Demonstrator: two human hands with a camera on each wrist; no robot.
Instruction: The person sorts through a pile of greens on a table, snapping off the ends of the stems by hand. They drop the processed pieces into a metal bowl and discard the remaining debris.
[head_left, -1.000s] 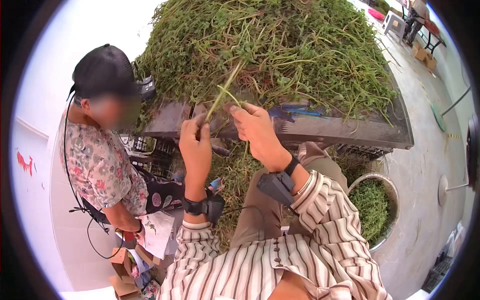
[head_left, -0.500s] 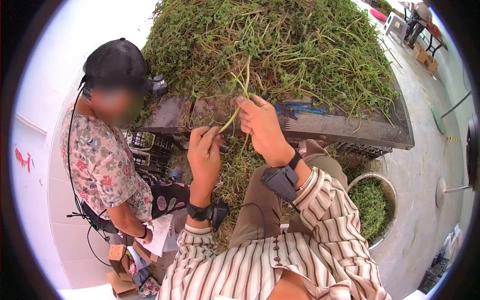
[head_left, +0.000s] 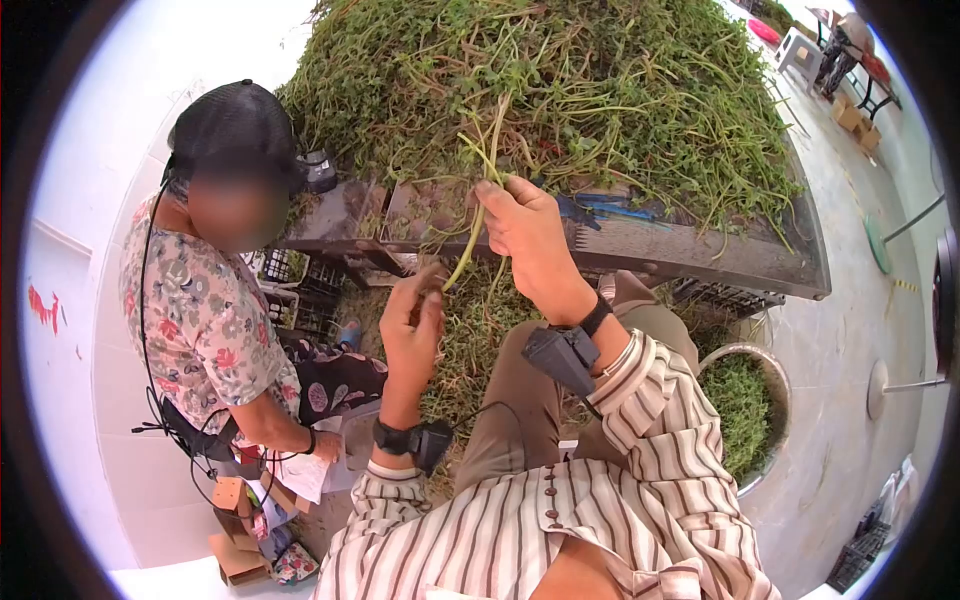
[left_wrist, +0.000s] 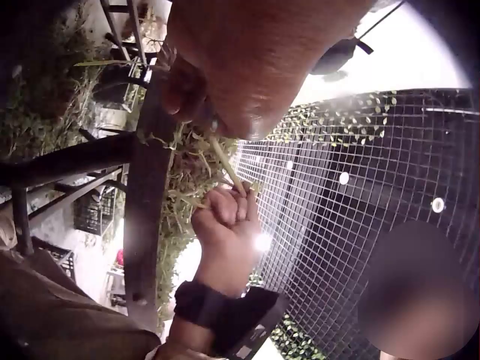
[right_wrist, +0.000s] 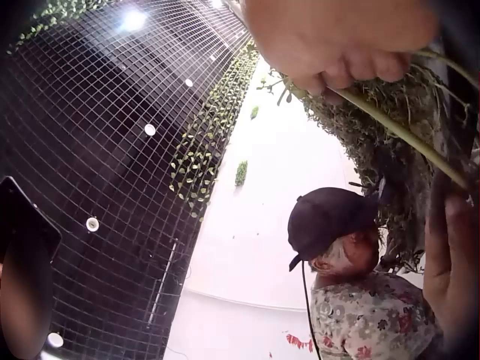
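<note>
A long pale green stem (head_left: 470, 245) runs between the two hands in the head view. My right hand (head_left: 530, 235) pinches it near its upper part, where thinner shoots cross. My left hand (head_left: 410, 315) has thumb and fingers at its lower end. In the left wrist view the stem (left_wrist: 225, 160) spans from the near left hand (left_wrist: 240, 60) to the right hand (left_wrist: 229, 225). The right wrist view shows the stem (right_wrist: 405, 133) below the curled fingers of the right hand (right_wrist: 345, 37). Behind the hands lies a large heap of leafy stems (head_left: 560, 90).
The heap lies on a dark table (head_left: 700, 258). A person in a flowered shirt (head_left: 210, 310) stands at the left. Blue strips (head_left: 620, 210) lie by the table edge. A round tub (head_left: 785, 400) of greens stands at the right; cardboard boxes (head_left: 235, 555) are at lower left.
Both hands have shifted right since the first frame, the left one also downward, and stand farther apart along the stem. The person at the left has moved slightly right.
</note>
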